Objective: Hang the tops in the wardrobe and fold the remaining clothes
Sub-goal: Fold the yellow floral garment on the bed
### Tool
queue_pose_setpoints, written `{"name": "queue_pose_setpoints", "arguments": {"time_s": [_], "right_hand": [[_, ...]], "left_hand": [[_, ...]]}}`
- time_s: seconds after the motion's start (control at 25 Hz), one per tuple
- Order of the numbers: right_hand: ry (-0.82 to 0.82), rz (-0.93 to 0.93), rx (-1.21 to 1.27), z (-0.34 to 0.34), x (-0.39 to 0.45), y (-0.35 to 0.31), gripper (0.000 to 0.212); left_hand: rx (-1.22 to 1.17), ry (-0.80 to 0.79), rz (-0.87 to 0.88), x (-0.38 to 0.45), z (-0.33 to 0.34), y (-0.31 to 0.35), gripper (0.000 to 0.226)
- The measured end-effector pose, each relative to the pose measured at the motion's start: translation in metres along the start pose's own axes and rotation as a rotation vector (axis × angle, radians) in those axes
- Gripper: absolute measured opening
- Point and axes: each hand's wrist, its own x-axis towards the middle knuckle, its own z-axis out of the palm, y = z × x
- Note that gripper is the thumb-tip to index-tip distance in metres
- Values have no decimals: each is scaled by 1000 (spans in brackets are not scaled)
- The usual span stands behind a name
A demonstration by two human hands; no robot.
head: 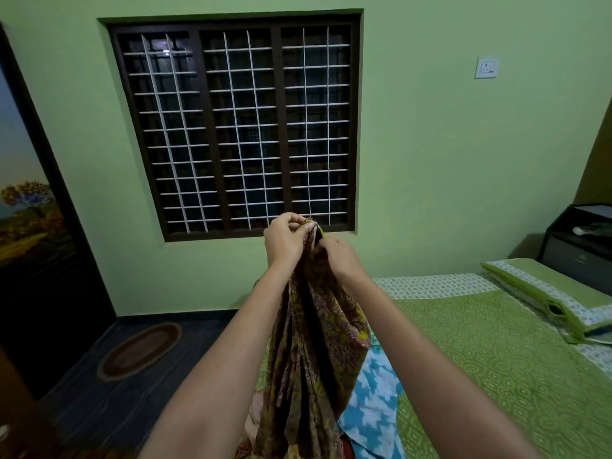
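A brown and mustard printed garment (311,342) is held up at arm's length in front of a barred window (235,127), its top edge gathered into a bunch. That gathered edge is pinched by the left hand (284,238), fingers curled tightly over a yellow trim, while the cloth just below is gripped by the right hand (337,255), its fingers closed into the folds. The fabric is seen hanging in long vertical pleats between the two forearms, patterned with dense floral or paisley motifs in maroon, olive and yellow, with a dark fold running down its middle. Its lower end drops out of view at the bottom edge. Behind it, a blue and white patterned cloth (371,402) is seen lying on the near corner of a bed (496,359) covered with a green printed bedspread, with a matching pillow (546,293) at the far side. An oval mat (140,351) lies on the dark floor to the left.
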Motion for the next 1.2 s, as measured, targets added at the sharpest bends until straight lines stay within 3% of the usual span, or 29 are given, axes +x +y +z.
{"name": "queue_pose_setpoints", "arguments": {"time_s": [0.08,0.2,0.28,0.36,0.48,0.64,0.8,0.96,1.08,1.2], "right_hand": [[-117,46,-63,-5,1,7,25],[-476,53,-383,-8,-8,14,35],[-673,26,-698,-2,-7,24,41],[-767,21,-1063,6,-6,34,45],[-615,21,-1393,3,-1,49,45],[-477,-105,-1329,-26,10,44,28],[-401,-145,-1264,-56,15,23,38],[-240,-159,-1493,-68,18,40,39],[-134,-90,-1493,-84,11,55,41],[128,-120,-1456,-105,-5,64,28]], "left_hand": [[-36,-44,33,-2,-1,-1,11],[-87,-85,47,-4,0,-2,10],[-104,-80,26,-6,3,-6,10],[-113,-73,10,-7,6,-11,10],[-95,-49,-27,-7,4,-26,10],[31,56,-188,-1,-14,-61,13],[186,39,-343,-9,-21,-101,19],[146,-69,-225,-13,-14,-106,24],[198,-125,-141,-13,-9,-99,27],[225,-185,-94,-18,0,-92,29]]}}
